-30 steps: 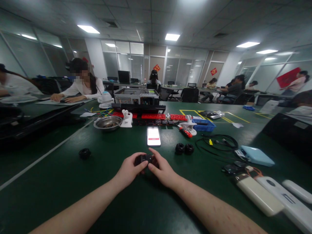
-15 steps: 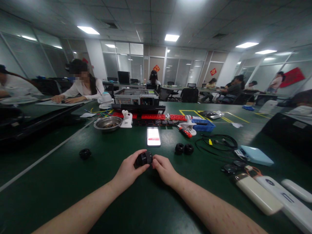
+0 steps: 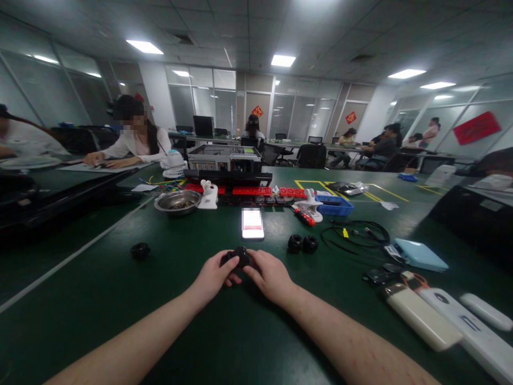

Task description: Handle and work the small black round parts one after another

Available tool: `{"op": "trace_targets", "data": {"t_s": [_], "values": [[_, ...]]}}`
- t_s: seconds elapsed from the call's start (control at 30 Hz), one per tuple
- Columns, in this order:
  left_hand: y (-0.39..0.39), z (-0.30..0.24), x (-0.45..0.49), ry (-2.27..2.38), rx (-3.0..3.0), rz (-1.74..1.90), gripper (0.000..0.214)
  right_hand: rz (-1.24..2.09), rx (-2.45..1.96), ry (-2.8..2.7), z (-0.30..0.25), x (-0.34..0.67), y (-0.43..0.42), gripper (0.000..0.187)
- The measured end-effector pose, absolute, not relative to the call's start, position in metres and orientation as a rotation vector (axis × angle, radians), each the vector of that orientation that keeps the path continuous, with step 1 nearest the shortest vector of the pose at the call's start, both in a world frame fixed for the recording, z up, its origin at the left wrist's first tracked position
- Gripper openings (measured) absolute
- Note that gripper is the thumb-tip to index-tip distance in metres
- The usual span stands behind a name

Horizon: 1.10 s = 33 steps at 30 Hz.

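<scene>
Just above the table, in front of me, my left hand (image 3: 216,272) is wrapped round a black, wheel-like part (image 3: 241,256), thumb on its near side. My right hand (image 3: 270,274) has its fingers against the right end of the same part. The fingers hide much of it, so its full shape cannot be made out. Two similar black round parts, one on the left (image 3: 295,244) and one on the right (image 3: 310,244), stand side by side to the right of my hands. Another black round part (image 3: 140,251) lies off to the left. A phone (image 3: 253,223) with a lit screen lies beyond my hands.
A metal bowl (image 3: 178,203) with small bits stands back left. Farther back are an opened metal casing (image 3: 224,158), a red-handled screwdriver (image 3: 304,217) and a blue tray (image 3: 336,207). On the right lie black cables (image 3: 356,235), a light-blue box (image 3: 420,255) and glasses (image 3: 379,275). A co-worker (image 3: 136,136) sits left.
The black part has turned and tilted in my hands. My right fingers have moved up and left along its end, and my left thumb has shifted across it.
</scene>
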<state>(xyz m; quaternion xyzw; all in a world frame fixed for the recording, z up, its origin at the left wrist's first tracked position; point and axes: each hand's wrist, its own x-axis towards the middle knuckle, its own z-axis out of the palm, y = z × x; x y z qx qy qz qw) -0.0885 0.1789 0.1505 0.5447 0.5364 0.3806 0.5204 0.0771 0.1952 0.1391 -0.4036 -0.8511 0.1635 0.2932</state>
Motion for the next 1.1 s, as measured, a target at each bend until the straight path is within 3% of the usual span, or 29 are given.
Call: {"op": "trace_targets", "data": {"t_s": [0.17,0.37,0.53,0.77,0.97,1.1], "values": [[0.175,0.155,-0.094,1.392,1.741,0.964,0.039,0.620,-1.133,-2.113,0.133,0.077,0.199,0.030],[0.173,0.155,-0.097,1.404,1.946,0.883,0.045,0.721,-1.137,-2.130,0.125,0.077,0.208,0.043],[0.176,0.151,-0.095,1.353,1.739,0.911,0.044,0.689,-1.056,-2.118,0.129,0.078,0.205,0.020],[0.181,0.147,-0.091,1.268,1.329,0.848,0.037,0.616,-0.941,-2.151,0.135,0.080,0.198,0.045],[0.174,0.153,-0.094,1.379,1.780,0.966,0.042,0.779,-0.972,-1.958,0.125,0.077,0.204,0.029],[0.171,0.153,-0.096,1.416,1.998,0.907,0.046,0.788,-1.032,-2.033,0.121,0.076,0.209,0.044]]}}
